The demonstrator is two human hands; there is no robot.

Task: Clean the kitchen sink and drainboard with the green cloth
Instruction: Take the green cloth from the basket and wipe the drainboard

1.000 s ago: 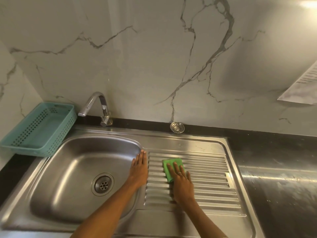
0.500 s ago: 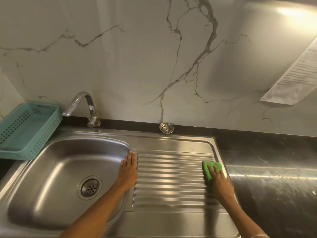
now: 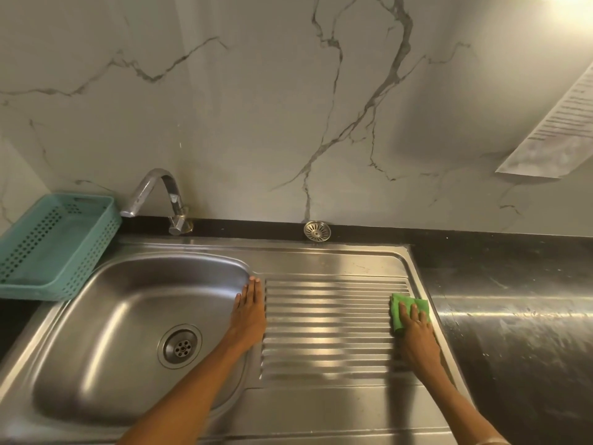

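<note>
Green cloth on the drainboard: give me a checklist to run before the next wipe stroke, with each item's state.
1. Green cloth flat under the right hand: ok.
2. Cloth on the drainboard, at its right end: ok.
3. Left hand braced flat on the ledge between the sink bowl and the ribs, off them: ok.
4. Ribs free of objects: ok.
5. Cloth damp enough: cannot tell.
6. Sink bowl already wiped: cannot tell.

Glossy steel sink (image 3: 134, 316) – ribbed drainboard (image 3: 330, 329) – perforated plastic basket (image 3: 57, 242).
</note>
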